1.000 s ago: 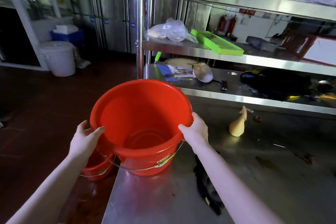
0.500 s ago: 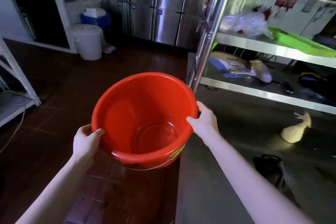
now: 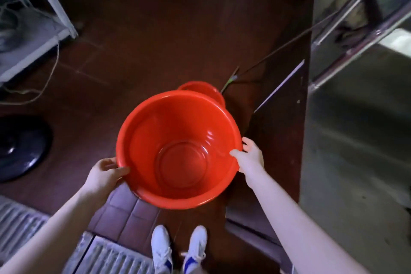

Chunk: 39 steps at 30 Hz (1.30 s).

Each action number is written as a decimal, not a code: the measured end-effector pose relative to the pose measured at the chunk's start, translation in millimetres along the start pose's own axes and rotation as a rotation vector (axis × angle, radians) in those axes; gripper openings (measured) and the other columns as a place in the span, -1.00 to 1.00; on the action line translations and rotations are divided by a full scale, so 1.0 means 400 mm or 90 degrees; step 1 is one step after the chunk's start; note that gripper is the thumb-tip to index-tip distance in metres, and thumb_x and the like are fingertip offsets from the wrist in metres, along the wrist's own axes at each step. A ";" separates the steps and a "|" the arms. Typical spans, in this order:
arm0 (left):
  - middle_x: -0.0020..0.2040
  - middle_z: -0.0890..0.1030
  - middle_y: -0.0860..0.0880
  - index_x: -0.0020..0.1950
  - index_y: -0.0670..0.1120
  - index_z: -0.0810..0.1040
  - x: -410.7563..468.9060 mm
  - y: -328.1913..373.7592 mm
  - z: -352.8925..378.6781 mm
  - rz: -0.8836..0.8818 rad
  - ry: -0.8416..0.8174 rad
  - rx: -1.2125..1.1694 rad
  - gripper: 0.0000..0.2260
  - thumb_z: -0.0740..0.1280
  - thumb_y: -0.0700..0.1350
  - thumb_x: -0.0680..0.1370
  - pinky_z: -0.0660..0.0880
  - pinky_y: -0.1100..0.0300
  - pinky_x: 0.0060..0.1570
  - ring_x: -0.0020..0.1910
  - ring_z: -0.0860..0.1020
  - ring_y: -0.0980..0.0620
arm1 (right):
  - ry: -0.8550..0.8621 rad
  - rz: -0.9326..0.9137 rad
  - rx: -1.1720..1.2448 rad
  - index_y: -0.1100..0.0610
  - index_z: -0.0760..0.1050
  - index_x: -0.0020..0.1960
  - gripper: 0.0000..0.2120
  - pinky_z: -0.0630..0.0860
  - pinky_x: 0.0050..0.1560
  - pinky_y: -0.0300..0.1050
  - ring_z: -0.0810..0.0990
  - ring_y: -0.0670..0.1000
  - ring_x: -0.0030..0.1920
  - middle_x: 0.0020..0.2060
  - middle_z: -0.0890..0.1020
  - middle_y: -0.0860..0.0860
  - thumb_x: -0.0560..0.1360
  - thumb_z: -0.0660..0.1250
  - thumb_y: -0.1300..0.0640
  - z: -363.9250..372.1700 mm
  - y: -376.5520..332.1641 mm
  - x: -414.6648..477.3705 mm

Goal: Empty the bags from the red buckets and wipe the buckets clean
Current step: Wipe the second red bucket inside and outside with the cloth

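I hold an empty red bucket (image 3: 180, 149) upright over the dark red tile floor, in front of my feet. My left hand (image 3: 104, 173) grips its rim on the left, thumb inside the rim. My right hand (image 3: 250, 158) grips the rim on the right, thumb over the edge. The inside of the bucket is bare and shiny, with no bag in it. A second red bucket (image 3: 201, 90) stands on the floor just beyond the held one, mostly hidden behind it.
A steel table (image 3: 355, 140) runs along the right. A white metal rack (image 3: 33, 35) with cords stands at the left. A dark round base (image 3: 20, 147) lies on the floor left. Floor drain grates (image 3: 106, 258) sit at the bottom left. My white shoes (image 3: 178, 249) are below the bucket.
The bucket has come off the table edge, swung left and gone down over the floor. My view has tilted steeply downward. Both hands keep their grip on the rim.
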<state>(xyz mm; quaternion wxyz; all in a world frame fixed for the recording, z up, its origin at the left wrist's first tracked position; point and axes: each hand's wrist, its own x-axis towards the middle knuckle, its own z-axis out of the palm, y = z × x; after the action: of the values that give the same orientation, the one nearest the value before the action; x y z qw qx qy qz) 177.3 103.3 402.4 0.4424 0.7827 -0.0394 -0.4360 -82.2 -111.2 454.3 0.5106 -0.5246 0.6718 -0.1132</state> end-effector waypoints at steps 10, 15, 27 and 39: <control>-0.19 0.60 -0.22 -0.25 -0.09 0.51 0.329 -0.502 0.095 -0.198 0.088 0.081 -0.72 0.55 -0.32 0.23 0.53 -0.09 -0.01 -0.20 0.53 -0.09 | -0.047 0.212 0.018 -0.08 0.36 0.41 -0.39 0.50 0.25 0.15 0.58 0.06 0.15 0.25 0.56 -0.02 0.41 0.39 0.20 0.355 0.426 0.354; -0.11 0.65 -0.15 -0.11 -0.04 0.50 0.456 -0.686 0.150 -0.211 0.124 0.134 -0.62 0.59 -0.24 0.20 0.56 -0.12 0.07 -0.11 0.62 -0.16 | -0.083 0.261 0.031 -0.09 0.37 0.42 -0.41 0.56 0.07 0.09 0.58 0.04 0.07 0.21 0.59 0.00 0.43 0.35 0.22 0.463 0.594 0.504; -0.09 0.67 -0.01 0.06 -0.09 0.50 0.678 -0.825 0.241 -0.091 0.136 0.290 -0.64 0.56 -0.11 0.37 0.55 0.03 0.03 -0.09 0.63 0.01 | -0.073 0.099 0.003 -0.09 0.39 0.37 -0.46 0.49 0.27 0.09 0.59 0.06 0.16 0.23 0.58 -0.04 0.41 0.33 0.19 0.606 0.695 0.761; 0.31 0.43 -0.21 0.39 -0.18 0.42 0.613 -0.744 0.328 0.114 0.178 0.477 -0.52 0.38 -0.18 0.48 0.41 -0.09 0.22 0.25 0.45 -0.24 | -0.344 -0.595 -0.869 0.09 0.51 0.19 -0.71 0.36 0.30 -0.04 0.40 0.08 0.25 0.17 0.47 0.02 0.57 0.14 0.02 0.512 0.763 0.650</control>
<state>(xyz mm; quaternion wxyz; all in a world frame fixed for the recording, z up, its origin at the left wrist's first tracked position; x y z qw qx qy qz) 138.1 87.5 -2.6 0.1641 0.9348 -0.2027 -0.2411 -78.8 -116.5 4.2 0.1277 -0.9470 0.1648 0.2444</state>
